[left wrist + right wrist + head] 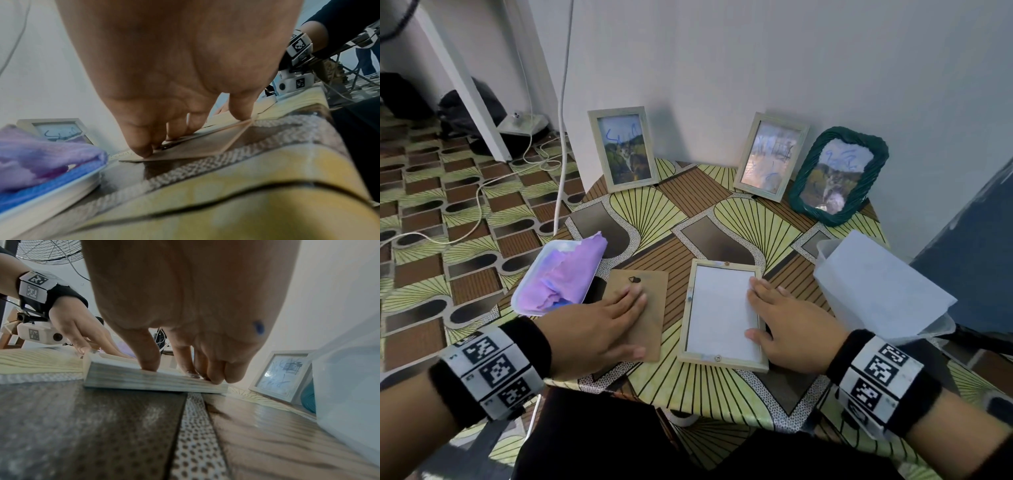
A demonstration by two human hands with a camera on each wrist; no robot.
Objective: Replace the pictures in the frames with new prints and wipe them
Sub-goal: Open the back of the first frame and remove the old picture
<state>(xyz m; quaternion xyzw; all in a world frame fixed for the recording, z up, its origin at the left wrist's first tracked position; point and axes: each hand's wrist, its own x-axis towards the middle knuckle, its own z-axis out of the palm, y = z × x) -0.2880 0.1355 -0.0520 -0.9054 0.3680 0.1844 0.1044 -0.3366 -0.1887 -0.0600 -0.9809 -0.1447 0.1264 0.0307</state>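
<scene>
Lying face-down on the patterned bench, the pale wooden rectangular picture frame runs its long axis away from the person, slightly tilted, its short ends near and far. A white sheet fills its back opening, and small turn-clips sit at the middle of each short end. Just left of it, apart, a brown hardboard backing panel lies flat with the same lengthwise direction, a dark hanger near its far end.

The right hand rests palm-down over the frame's right rail, fingers straight and close together with their tips on the white sheet, thumb on the sheet nearer the person; its grip is flat, holding nothing. The left hand presses flat on the brown panel, fingers extended side by side, thumb along the near edge; the left wrist view shows the fingertips bearing on the panel.

Three more frames stand upright against the wall: a pale one at left, another pale one, and a dark green twisted-rim one.
</scene>
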